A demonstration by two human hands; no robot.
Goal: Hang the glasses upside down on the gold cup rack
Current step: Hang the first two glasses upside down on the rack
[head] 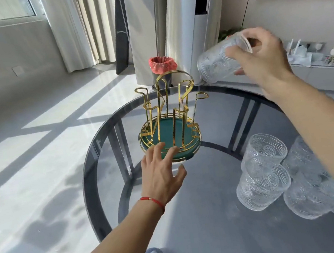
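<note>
The gold cup rack (168, 109) stands on a round green tray (188, 155) near the far side of the glass table; its prongs are bare. My right hand (263, 60) holds a clear embossed glass (217, 65) in the air to the right of the rack and above it, tilted on its side with the base toward the rack. My left hand (163, 173) reaches forward with fingers spread, fingertips at the tray's near rim. Several more embossed glasses (262, 175) stand upright at the table's right, partly hidden by my right forearm.
The round smoked-glass table (195, 228) has a dark rim and frame beneath. Behind it stands a bin with a red bag (162, 66). A low shelf with ornaments (321, 54) runs at the right. Sunlit floor lies to the left.
</note>
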